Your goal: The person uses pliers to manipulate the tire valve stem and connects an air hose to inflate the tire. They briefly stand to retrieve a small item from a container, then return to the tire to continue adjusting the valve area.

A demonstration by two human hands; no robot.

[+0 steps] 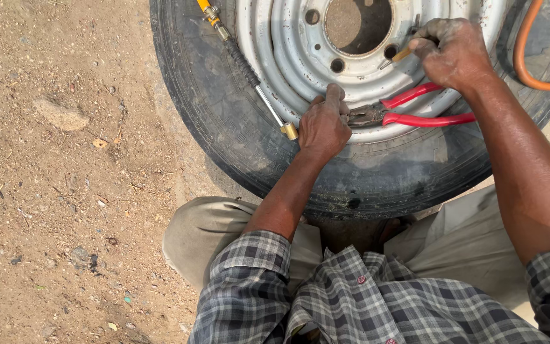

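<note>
Dry dirt ground point(58, 191) outdoors; the tyre point(224, 127) is cut off far. Left hand point(323, 126) pinches something hidden; right hand point(452, 52) grips a small tool point(397, 57).

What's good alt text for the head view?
Two hands work on a wheel rim: the left hand presses at its edge beside red pliers, the right hand holds a small tool. The tyre lies on dirt.

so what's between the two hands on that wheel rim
In the head view, red-handled pliers lie on the grey steel rim between the left hand and right hand.
</note>
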